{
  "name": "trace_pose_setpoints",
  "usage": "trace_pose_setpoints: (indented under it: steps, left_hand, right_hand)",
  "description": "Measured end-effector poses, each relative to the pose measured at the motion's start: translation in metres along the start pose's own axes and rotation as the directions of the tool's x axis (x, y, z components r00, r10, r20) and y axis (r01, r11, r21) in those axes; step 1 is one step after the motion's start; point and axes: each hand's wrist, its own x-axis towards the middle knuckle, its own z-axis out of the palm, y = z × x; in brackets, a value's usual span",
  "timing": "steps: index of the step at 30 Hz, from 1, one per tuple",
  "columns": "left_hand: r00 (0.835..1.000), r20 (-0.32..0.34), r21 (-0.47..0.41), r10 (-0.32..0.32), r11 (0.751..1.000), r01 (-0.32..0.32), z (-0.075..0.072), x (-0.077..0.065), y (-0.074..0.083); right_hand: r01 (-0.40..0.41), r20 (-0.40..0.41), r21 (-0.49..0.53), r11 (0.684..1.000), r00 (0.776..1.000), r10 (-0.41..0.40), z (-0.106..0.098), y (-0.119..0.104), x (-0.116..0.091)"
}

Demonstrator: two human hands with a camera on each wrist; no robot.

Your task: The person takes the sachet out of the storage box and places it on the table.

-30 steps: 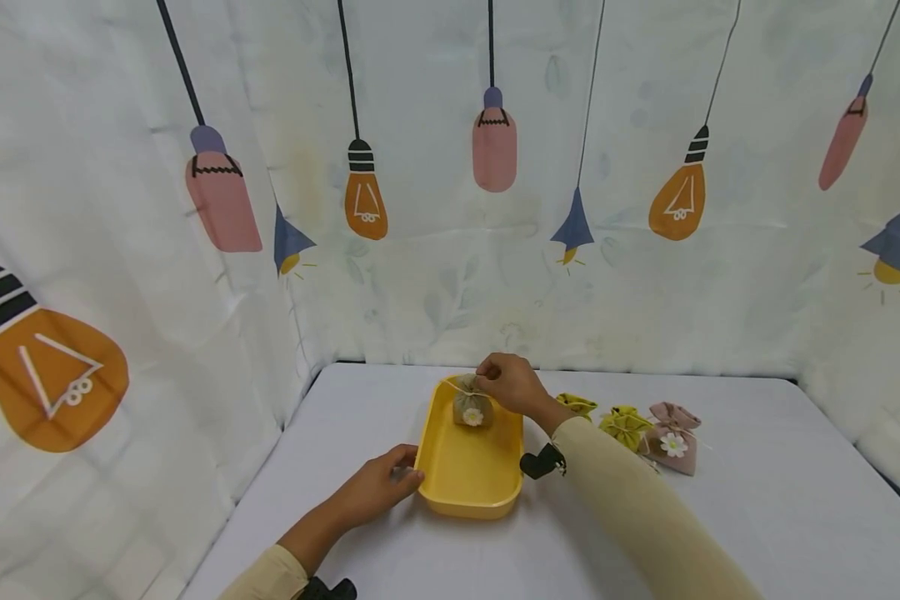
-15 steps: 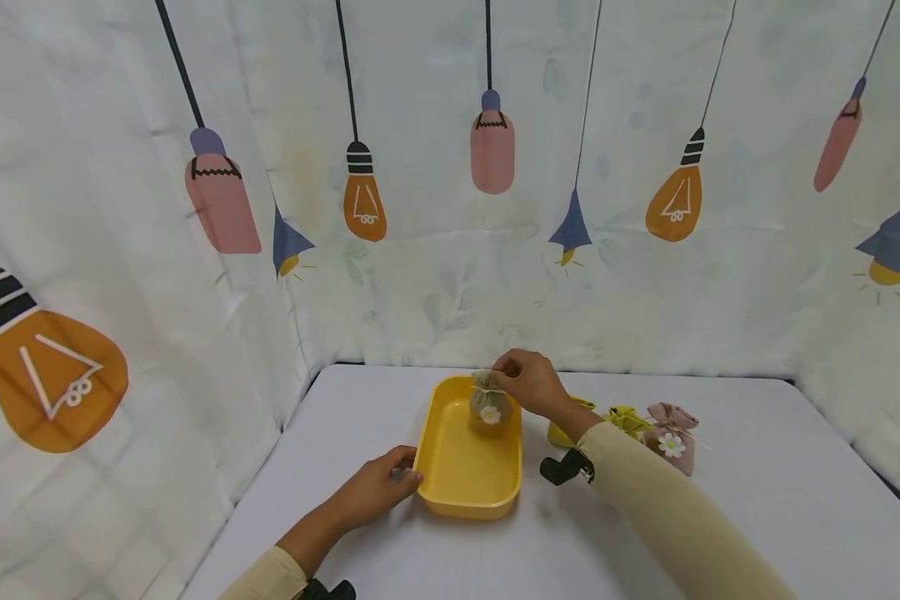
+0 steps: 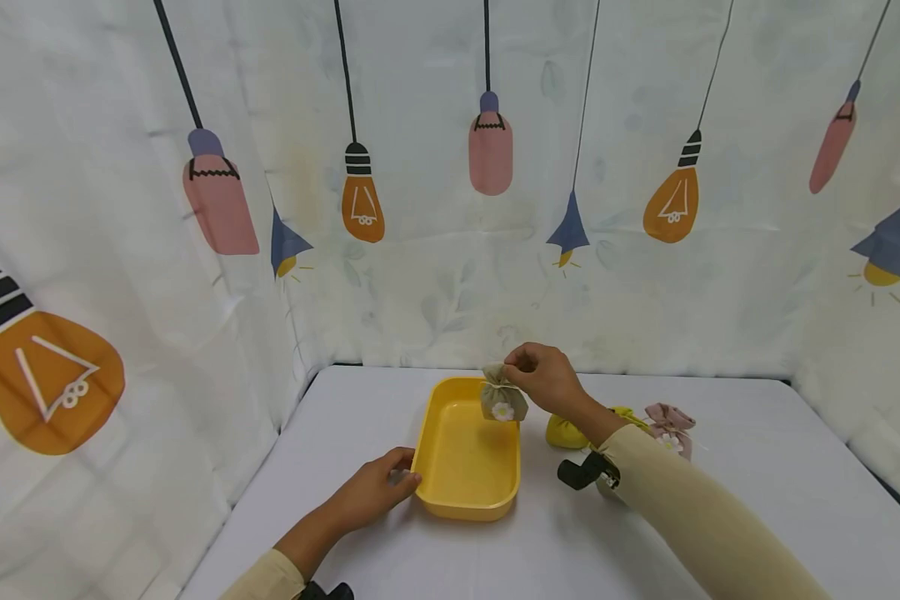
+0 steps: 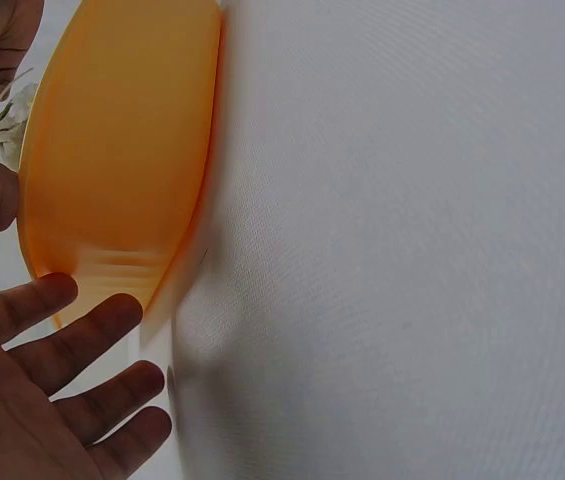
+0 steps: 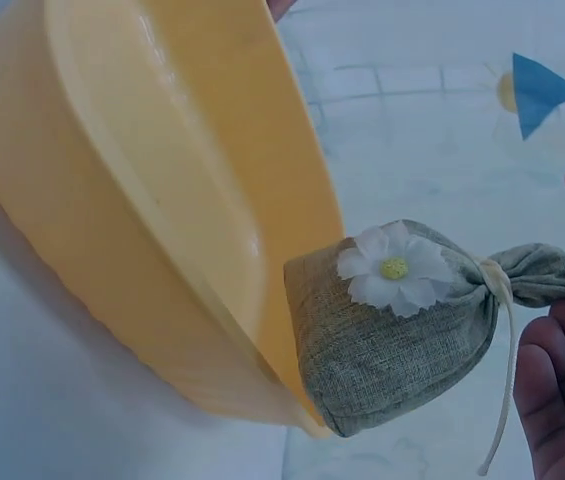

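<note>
My right hand (image 3: 546, 379) pinches the gathered neck of a small grey-green drawstring pouch (image 5: 392, 330) with a white fabric flower on it. The pouch is held up over the right rim of a yellow tray (image 3: 465, 467), overlapping that rim in the head view. A thin cream cord hangs from its tie. At the tray's left side rests my left hand (image 3: 378, 490), thumb at the rim; in the left wrist view its fingers (image 4: 92, 340) are spread and fairly straight, with fingertips right at the tray's outer wall.
Right of the tray, partly behind the right forearm, lie a yellow pouch (image 3: 565, 432) and a pink pouch (image 3: 671, 421) with a white flower. Other pouches there are mostly hidden. The white table (image 3: 390, 567) ends at a lamp-printed curtain (image 3: 435, 275).
My right hand has lifted the grey-green pouch from inside the tray's far end and carried it right, to over the right rim. The left hand and tray stay in place.
</note>
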Motion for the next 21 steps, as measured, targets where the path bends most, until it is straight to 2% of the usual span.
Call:
trace_pose_setpoints:
  steps: [9,21]
  left_hand:
    - [1.0,-0.013,0.0,0.003,1.0,-0.003,0.0,-0.002,0.002]
    - [1.0,-0.01,0.001,0.007,1.0,-0.007,0.0,-0.002,0.002]
  right_hand:
    - [0.006,-0.012,-0.027,1.0,1.0,-0.006,-0.014,-0.01,-0.013]
    - [0.022,-0.014,-0.03,0.999,1.0,-0.023,-0.037,-0.008,-0.034]
